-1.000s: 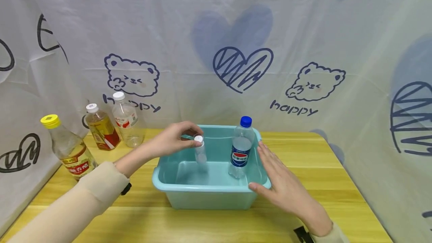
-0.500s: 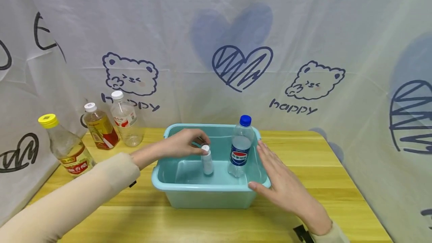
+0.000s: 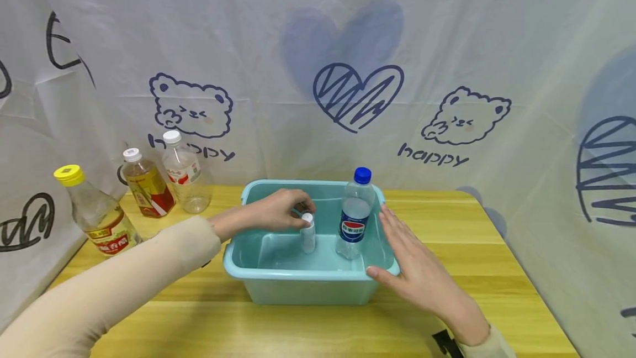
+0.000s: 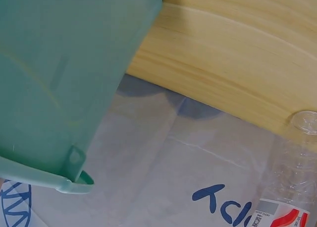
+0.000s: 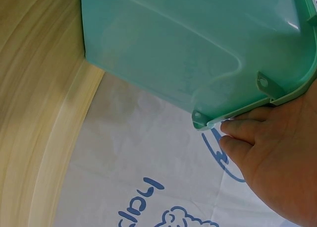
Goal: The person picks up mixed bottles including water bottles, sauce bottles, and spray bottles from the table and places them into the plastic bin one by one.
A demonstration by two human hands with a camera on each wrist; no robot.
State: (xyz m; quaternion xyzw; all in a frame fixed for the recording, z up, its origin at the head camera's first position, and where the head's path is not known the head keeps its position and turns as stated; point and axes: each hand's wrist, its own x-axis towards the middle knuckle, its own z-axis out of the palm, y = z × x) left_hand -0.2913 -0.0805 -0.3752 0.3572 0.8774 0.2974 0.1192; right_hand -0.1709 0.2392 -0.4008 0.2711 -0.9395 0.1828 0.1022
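L hand (image 3: 284, 210) is over the tub w/ its thumb & fingers pinching a small bottle (image 3: 308, 238) up by its white cap. The small bottle is inside the teal tub (image 3: 310, 290), approx mid-way across & more or less upright; can't tell if its base touches the tub floor. R hand (image 3: 422, 261) has fingers straight & held together, thumb apart, laid against the tub's R rim (R wrist cam shows the fingertips at the rim from outside). Also in the tub: a blue-capped bottle (image 3: 354, 229) w/ a blue Pepsi label, standing near the R wall, btwn the small bottle & R hand, top sticking up past the rim.

Tub sits on a wood-grain surface (image 3: 477, 258). Over on the L, outside the tub, 3 more: a yellow-capped bottle (image 3: 110, 231) nearest the L sleeve (image 3: 129, 275), then an amber bottle (image 3: 149, 189) w/ white cap, & just beside it a clear bottle (image 3: 186, 178), white cap too. Behind everything, a pale cloth (image 3: 278, 43) w/ blue hearts, bears & "happy" on it
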